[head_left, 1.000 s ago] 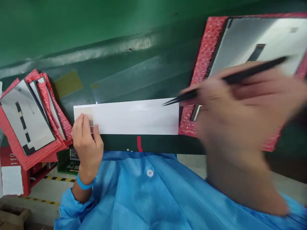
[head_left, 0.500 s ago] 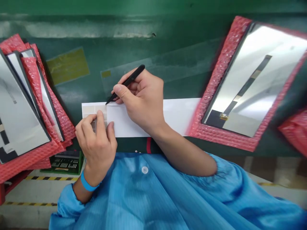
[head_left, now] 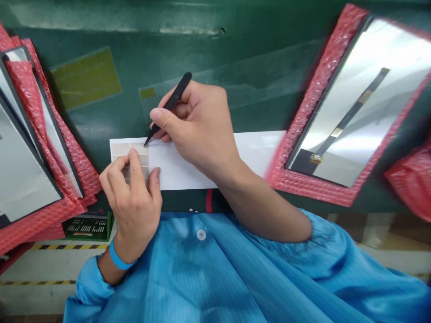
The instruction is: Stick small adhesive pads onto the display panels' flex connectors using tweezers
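Observation:
A long white backing strip [head_left: 256, 152] lies along the near edge of the green bench, with several small beige stickers [head_left: 120, 149] at its left end. My left hand [head_left: 133, 202] presses that left end down, fingers curled over the stickers. My right hand [head_left: 197, 125] grips black tweezers [head_left: 168, 107] like a pen. The tweezer tip touches the top edge of the sticker patch, just above my left fingertips.
A shiny display panel [head_left: 363, 107] with a dark flex cable rests on red bubble wrap [head_left: 303, 89] at the right. A stack of similar panels in red wrap [head_left: 40, 148] sits at the left. A clear film sheet [head_left: 256, 80] lies behind the strip. Yellow tape patch [head_left: 85, 78] at back left.
My right hand swung from the right panel to the strip's left end and set the tweezer tip on the stickers. The left hand has stayed on the strip.

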### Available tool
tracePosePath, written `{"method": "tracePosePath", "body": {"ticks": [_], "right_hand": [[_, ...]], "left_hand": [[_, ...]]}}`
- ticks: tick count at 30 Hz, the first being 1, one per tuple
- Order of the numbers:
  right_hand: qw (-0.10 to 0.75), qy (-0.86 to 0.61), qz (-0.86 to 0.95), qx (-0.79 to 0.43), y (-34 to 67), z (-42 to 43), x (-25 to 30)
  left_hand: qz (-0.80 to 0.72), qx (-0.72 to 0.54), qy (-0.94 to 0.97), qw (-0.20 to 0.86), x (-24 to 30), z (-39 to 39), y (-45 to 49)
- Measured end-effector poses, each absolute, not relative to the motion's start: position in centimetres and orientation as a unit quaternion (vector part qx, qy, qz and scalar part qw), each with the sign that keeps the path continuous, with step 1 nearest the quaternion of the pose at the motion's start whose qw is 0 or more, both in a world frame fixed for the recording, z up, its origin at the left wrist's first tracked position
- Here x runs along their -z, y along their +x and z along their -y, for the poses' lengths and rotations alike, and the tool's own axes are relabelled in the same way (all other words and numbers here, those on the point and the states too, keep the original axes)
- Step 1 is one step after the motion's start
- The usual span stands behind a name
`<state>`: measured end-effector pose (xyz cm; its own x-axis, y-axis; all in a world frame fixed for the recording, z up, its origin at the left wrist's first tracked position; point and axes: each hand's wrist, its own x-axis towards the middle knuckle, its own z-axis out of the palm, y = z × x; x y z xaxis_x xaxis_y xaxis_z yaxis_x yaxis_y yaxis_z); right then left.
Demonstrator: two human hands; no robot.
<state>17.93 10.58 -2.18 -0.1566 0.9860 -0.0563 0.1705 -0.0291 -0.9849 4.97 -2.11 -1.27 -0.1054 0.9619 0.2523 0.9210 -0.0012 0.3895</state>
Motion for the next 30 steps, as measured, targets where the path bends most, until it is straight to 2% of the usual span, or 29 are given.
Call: {"method": "tracePosePath", "body": {"ticks": [7,12,19,24,30], "right_hand": [[0.402,-0.516,0.562,-0.506,17.3,-10.6,2.0],[0.453,-0.452,0.520,-0.565,17.1,-9.8,1.7],[0.486,-0.447,0.478,-0.579,17.4,-8.7,0.7],[0.515,-0.480,0.459,-0.542,21.2,-8.3,-1.7],[0.532,-0.618,0.382,-0.435,30.3,-7.7,-3.1]], "left_hand": [[-0.716,-0.207,0.662,0.072,1.1,1.4,4.4],[-0.746,-0.189,0.631,0.102,0.2,1.1,4.2],[-0.783,-0.155,0.569,0.200,-1.3,2.0,4.1],[-0.800,-0.168,0.560,0.136,-1.2,1.9,3.6],[-0.770,-0.199,0.605,0.021,-1.4,1.0,4.4]]}}
